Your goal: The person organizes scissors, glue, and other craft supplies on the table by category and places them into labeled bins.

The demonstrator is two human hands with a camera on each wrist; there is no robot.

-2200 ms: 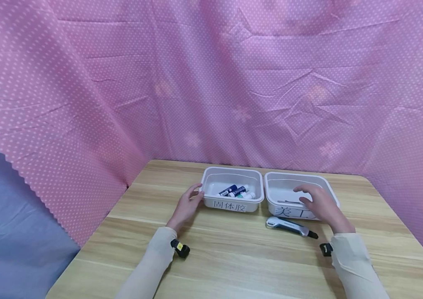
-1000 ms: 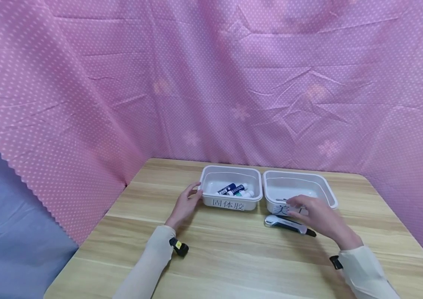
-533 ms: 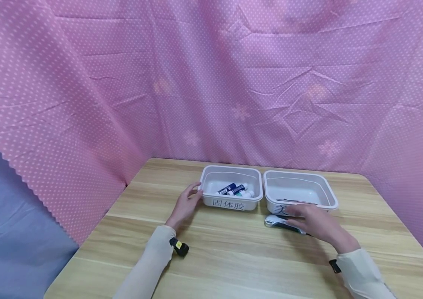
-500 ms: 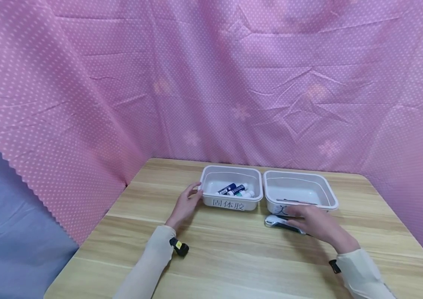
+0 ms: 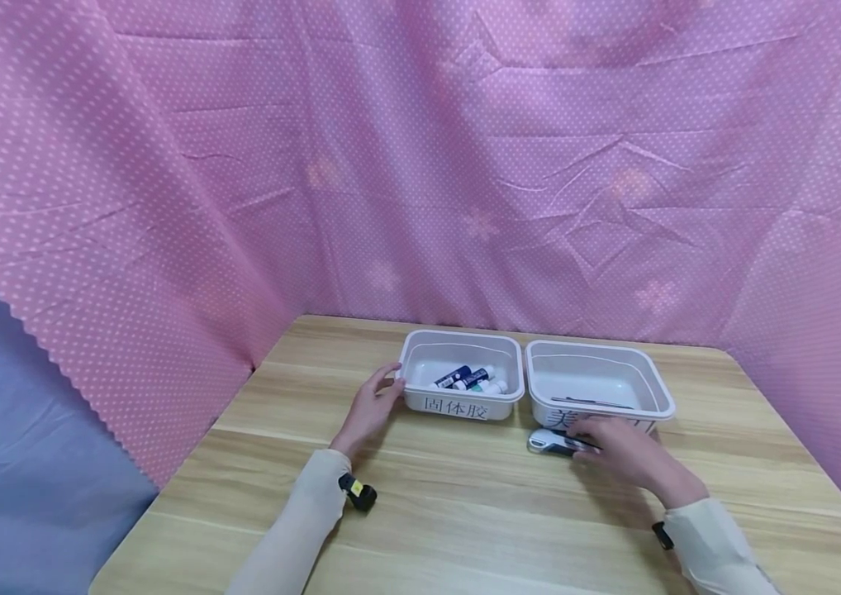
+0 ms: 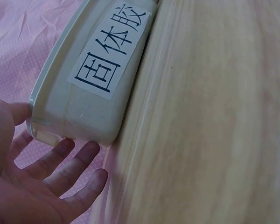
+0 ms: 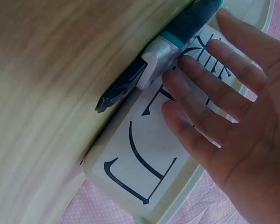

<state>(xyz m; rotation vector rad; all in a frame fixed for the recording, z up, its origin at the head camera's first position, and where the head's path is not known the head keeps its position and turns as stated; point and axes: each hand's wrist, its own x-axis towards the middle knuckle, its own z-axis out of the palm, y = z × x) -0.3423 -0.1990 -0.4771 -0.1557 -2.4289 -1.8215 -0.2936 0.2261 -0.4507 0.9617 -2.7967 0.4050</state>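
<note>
Two white plastic boxes stand side by side in the head view. My left hand (image 5: 370,411) touches the left end of the left box (image 5: 506,408); in the left wrist view the thumb lies at its rim and relaxed fingertips meet the end wall. Several glue sticks (image 5: 471,379) lie inside. A grey-and-black utility knife (image 5: 548,441) lies on the table before the right box (image 5: 584,353). Over the knife's right part is my right hand (image 5: 624,453), hiding some of it. In the right wrist view its fingers reach alongside the knife (image 7: 165,53), not curled round it.
One long, thin dark item (image 5: 590,402) lies inside the right box. Paper labels (image 6: 109,51) with Chinese characters are on both box fronts. Pink dotted cloth (image 5: 480,165) hangs behind the wooden table (image 5: 450,521). A blue cloth (image 5: 26,430) hangs at the far left.
My right hand has come from above the right box down towards the table, to the utility knife. The left hand stays at the left box, and the knife lies in the same place.
</note>
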